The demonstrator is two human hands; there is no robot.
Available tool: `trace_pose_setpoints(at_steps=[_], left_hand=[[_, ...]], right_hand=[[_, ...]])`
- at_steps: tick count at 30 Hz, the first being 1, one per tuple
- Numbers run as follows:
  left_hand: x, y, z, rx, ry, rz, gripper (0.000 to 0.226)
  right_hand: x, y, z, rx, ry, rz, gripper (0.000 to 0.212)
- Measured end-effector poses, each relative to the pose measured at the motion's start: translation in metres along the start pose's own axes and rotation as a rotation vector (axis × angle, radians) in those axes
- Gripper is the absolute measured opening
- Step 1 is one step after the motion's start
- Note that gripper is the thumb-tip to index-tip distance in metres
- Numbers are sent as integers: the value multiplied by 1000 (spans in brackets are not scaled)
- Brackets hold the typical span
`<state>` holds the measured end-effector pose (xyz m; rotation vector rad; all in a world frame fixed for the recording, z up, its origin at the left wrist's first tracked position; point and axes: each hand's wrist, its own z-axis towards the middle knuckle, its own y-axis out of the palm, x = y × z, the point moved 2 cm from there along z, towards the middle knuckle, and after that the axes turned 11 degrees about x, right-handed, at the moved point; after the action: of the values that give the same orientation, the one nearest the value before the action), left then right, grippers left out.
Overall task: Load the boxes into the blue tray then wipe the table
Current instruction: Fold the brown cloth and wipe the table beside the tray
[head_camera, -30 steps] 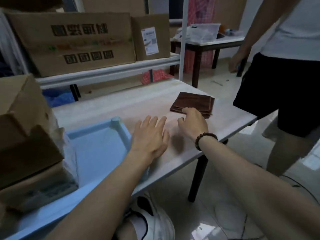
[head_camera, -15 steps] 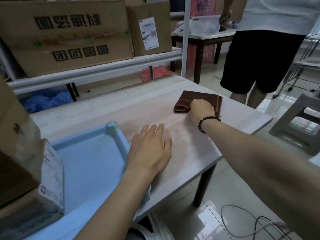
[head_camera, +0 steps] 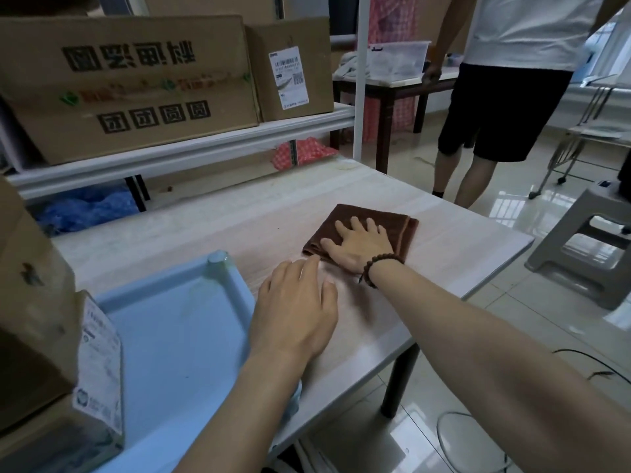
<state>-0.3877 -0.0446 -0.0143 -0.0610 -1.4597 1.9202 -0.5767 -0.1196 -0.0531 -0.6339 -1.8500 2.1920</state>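
Note:
A folded brown cloth [head_camera: 403, 221] lies on the pale wooden table [head_camera: 461, 254]. My right hand [head_camera: 358, 245] rests flat on top of the cloth with its fingers spread. My left hand [head_camera: 297, 308] lies palm down on the bare table just right of the blue tray [head_camera: 235, 291], holding nothing. Cardboard boxes [head_camera: 37, 322] stand in the tray at the left edge of the view; one carries a white label.
A shelf behind the table holds large cardboard cartons [head_camera: 129, 87]. A person in black shorts [head_camera: 498, 114] stands at the table's far right. A grey stool [head_camera: 587, 247] is on the floor to the right, and cables [head_camera: 478, 435] lie below.
My right hand has moved forward from the cloth's near edge onto its top and flattened. My left hand stays on the table. The standing person has stepped back and right.

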Motion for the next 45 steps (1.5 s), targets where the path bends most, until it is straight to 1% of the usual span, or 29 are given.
trace_pose_setpoints(at_steps=[2, 5, 7, 9, 10, 11, 13, 14, 15, 17, 20, 22, 23, 24, 27, 28, 29, 30, 32, 33, 34, 35, 36, 38, 39, 40, 41, 44, 45], left_hand=[[-1, 1, 1, 16, -7, -17, 49], [-2, 3, 2, 55, -24, -36, 42], [-2, 3, 3, 83, -46, -62, 38], [-2, 1, 3, 100, -55, -92, 34], [-3, 1, 3, 95, -57, -93, 35], [-3, 1, 2, 85, -57, -87, 39], [-4, 1, 1, 66, -58, -81, 45], [-3, 1, 0, 65, -59, -85, 45], [-4, 1, 1, 67, -58, -86, 46], [-4, 2, 2, 64, -60, -68, 46], [-4, 3, 3, 69, -59, -52, 38], [-4, 3, 3, 67, -59, -58, 34], [-5, 4, 3, 66, -60, -61, 36], [-5, 4, 2, 61, -61, -63, 41], [-4, 2, 0, 72, -71, -72, 47], [-4, 1, 0, 78, -71, -74, 47], [-4, 1, 1, 78, -67, -69, 46], [-4, 1, 1, 77, -65, -64, 46], [-4, 2, 2, 74, -66, -69, 45], [-4, 1, 2, 74, -73, -75, 45], [-5, 1, 1, 74, -83, -80, 45], [-5, 1, 1, 72, -88, -79, 45], [-4, 1, 1, 68, -81, -74, 46], [-3, 0, 0, 72, -76, -67, 47], [-3, -1, 0, 76, -84, -70, 47], [-3, -1, 1, 76, -86, -72, 47], [-4, -1, 1, 78, -86, -71, 46], [-3, 0, 3, 107, -80, -69, 45], [-4, 0, 2, 116, -83, -64, 44]], right_hand=[[-14, 1, -2, -32, -117, 13, 65], [-40, 3, -23, -103, -448, -7, 55], [-46, 1, -39, -126, -509, 67, 51], [-38, -5, -32, -41, -602, 74, 50], [-26, -8, -23, -35, -595, 27, 49], [-6, -11, -7, -14, -479, -9, 48], [47, -17, 26, 71, -118, -85, 49], [62, -23, 30, 66, -11, -116, 50], [61, -25, 31, 64, -5, -163, 50], [30, -23, 19, 72, -203, -189, 47], [-32, -13, -28, -52, -624, 30, 47], [-28, -11, -41, -74, -784, 79, 47], [-10, -13, -31, -69, -756, 54, 45], [14, -14, -16, -19, -655, 13, 43], [82, -27, 25, 137, -119, -138, 47], [79, -26, 24, 154, -77, -134, 48], [60, -22, 15, 129, -140, -104, 47], [31, -17, -3, 84, -276, -18, 46], [-16, -5, -55, -48, -649, 150, 47], [-24, -1, -75, -113, -788, 178, 48], [-18, -3, -79, -124, -854, 185, 47], [-1, -10, -70, -113, -829, 152, 44], [21, -16, -54, -59, -718, 102, 40], [75, -31, -18, 106, -326, -11, 42], [88, -37, -13, 126, -159, -55, 45], [85, -36, -18, 118, -97, -57, 47], [67, -31, -29, 122, -192, -14, 46], [-1, -9, -102, -12, -768, 257, 36], [-3, -10, -113, -48, -843, 281, 36]])
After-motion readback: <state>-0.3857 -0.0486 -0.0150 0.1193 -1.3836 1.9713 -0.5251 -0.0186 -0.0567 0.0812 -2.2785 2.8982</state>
